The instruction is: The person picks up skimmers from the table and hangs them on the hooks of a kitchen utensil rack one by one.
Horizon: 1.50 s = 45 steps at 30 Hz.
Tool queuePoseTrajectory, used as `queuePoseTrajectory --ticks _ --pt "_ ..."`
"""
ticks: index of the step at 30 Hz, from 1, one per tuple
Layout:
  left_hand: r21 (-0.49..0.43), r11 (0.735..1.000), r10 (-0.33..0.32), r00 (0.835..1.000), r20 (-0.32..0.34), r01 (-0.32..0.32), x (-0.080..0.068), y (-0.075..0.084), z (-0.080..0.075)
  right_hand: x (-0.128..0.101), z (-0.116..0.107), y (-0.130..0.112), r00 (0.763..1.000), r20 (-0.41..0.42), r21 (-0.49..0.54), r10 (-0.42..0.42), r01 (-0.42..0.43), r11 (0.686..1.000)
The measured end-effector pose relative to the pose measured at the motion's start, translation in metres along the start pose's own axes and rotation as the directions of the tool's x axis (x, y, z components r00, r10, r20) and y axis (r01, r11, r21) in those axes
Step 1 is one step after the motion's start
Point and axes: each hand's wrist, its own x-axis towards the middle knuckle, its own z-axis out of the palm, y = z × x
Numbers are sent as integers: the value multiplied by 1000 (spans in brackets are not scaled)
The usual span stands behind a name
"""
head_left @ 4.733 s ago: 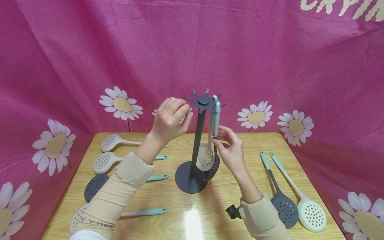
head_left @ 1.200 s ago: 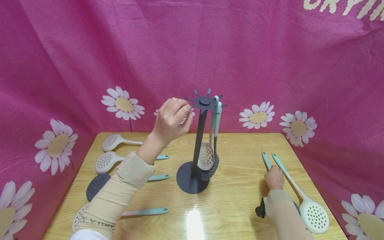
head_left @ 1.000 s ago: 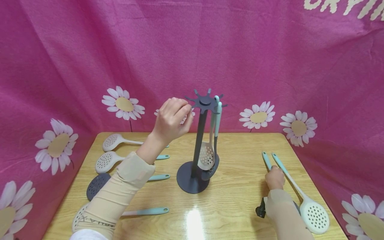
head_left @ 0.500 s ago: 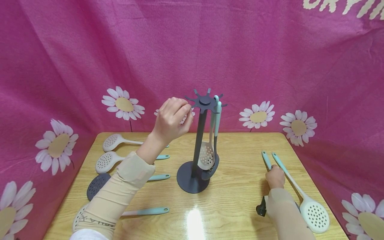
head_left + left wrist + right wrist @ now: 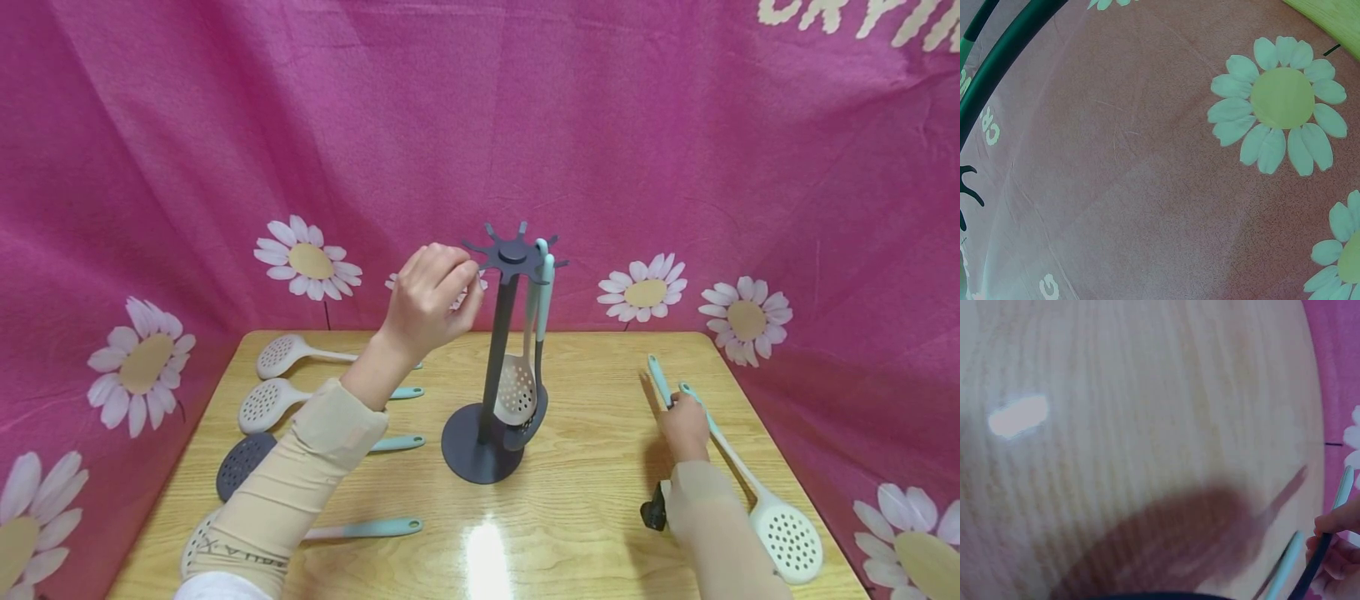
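In the head view, my left hand point(image 5: 427, 300) pinches the tip of one arm of the dark utensil stand point(image 5: 496, 358). A white skimmer point(image 5: 516, 392) and a dark skimmer point(image 5: 542, 417) hang from its right side. On the right, my right hand point(image 5: 685, 425) grips another dark skimmer point(image 5: 659, 379) by its shaft, just below the mint handle. My hand and forearm hide that skimmer's head. The right wrist view shows the skimmer's dark shaft point(image 5: 1311, 565) pinched between thumb and fingers. Close by on the table lies a white skimmer point(image 5: 786, 533).
Several skimmers lie on the left of the wooden table point(image 5: 585, 500), including white ones point(image 5: 262, 404) and a dark one point(image 5: 243, 462), partly behind my left forearm. A pink flowered cloth point(image 5: 480, 125) encloses the table's back and sides.
My right hand left the hanging dark skimmer, moved right and gripped the dark one on the table. That skimmer's handle has since shifted up and slightly left. My left hand stays put.
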Motion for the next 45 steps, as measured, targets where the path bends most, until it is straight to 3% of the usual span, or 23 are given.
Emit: queuePoseTrajectory --ticks 11,25,33,37,45 --pt "1 1000 0 1000 0 0 -1 0 0 3 -19 -38 991 -100 82 -88 97 992" --pt "-3 1000 0 1000 -4 0 -1 0 0 -12 -39 -93 918 -337 210 -210 290 934" --pt "3 1000 -3 1000 -2 3 -1 0 0 -32 -55 -119 864 -429 283 -265 407 869" --pt "2 1000 -3 1000 -4 3 0 0 0 -44 -62 -131 852 -453 330 -263 434 838" --pt "-1 1000 0 1000 -4 0 -1 0 0 -71 -73 -150 799 -537 416 -270 529 740"
